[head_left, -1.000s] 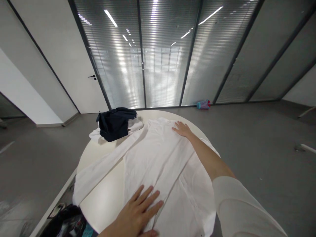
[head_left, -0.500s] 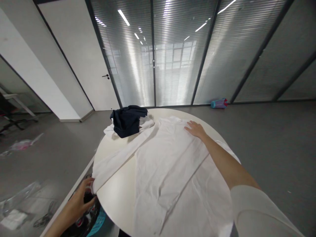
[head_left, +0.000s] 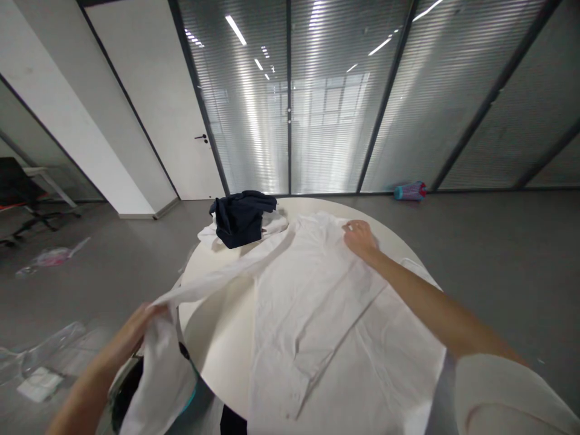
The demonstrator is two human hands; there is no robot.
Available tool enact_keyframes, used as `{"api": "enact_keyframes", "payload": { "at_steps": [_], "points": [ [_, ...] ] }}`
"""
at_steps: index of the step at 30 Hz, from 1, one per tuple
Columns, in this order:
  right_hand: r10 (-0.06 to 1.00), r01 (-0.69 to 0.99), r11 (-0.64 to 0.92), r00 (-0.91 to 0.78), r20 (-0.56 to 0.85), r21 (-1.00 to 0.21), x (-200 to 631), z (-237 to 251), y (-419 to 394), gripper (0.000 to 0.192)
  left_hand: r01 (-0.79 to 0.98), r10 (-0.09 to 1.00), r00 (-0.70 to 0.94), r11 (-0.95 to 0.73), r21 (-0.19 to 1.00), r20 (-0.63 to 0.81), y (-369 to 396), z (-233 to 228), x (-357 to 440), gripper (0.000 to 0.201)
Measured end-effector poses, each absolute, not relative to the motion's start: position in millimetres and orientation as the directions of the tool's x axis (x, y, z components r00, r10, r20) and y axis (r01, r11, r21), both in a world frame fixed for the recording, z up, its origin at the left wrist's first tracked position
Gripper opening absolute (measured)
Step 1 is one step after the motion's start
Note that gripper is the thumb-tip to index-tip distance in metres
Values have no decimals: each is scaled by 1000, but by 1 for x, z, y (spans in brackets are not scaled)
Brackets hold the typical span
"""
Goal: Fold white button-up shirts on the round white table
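A white shirt (head_left: pixel 312 314) lies spread over a round white table (head_left: pixel 212 338). My left hand (head_left: pixel 147 320) is closed on its left sleeve, raised off the table edge. From there the cloth stretches back to the shoulder, while its loose end hangs below the hand. At the shirt's far right shoulder, my right hand (head_left: pixel 359 237) rests with its fingers curled in against the fabric. A dark navy folded garment (head_left: pixel 242 217) sits on some white cloth (head_left: pixel 208 237) at the table's far left.
Below the left table edge is a dark container with a blue rim (head_left: pixel 193 393), partly covered by the hanging sleeve. Clear plastic packaging (head_left: pixel 58 347) lies on the floor at left. A blue and pink object (head_left: pixel 410 191) lies by the glass wall.
My left hand has lifted the sleeve off the table, and its end now dangles. The fingers of my right hand, spread before, have curled in. The view has shifted slightly.
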State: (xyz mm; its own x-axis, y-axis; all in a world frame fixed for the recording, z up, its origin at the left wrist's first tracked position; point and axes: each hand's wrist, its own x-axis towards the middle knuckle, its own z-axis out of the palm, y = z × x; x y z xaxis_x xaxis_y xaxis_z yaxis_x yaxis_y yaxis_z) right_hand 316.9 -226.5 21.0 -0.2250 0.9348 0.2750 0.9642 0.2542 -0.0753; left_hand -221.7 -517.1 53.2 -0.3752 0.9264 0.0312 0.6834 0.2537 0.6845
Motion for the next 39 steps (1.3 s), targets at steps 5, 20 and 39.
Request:
{"api": "enact_keyframes", "payload": {
  "at_steps": [5, 20, 39],
  "points": [
    [724, 501, 583, -677, 129, -640, 231, 49, -324, 44, 26, 921, -171, 360, 933, -350, -445, 126, -120, 30],
    [776, -122, -499, -503, -380, -858, 278, 72, -489, 38, 461, 774, 633, -396, 794, 19, -336, 150, 22, 37],
    [781, 2, -556, -340, -523, -831, 273, 22, -511, 61, 780, 751, 626, -610, 142, -212, -181, 86, 14, 29]
  ]
}}
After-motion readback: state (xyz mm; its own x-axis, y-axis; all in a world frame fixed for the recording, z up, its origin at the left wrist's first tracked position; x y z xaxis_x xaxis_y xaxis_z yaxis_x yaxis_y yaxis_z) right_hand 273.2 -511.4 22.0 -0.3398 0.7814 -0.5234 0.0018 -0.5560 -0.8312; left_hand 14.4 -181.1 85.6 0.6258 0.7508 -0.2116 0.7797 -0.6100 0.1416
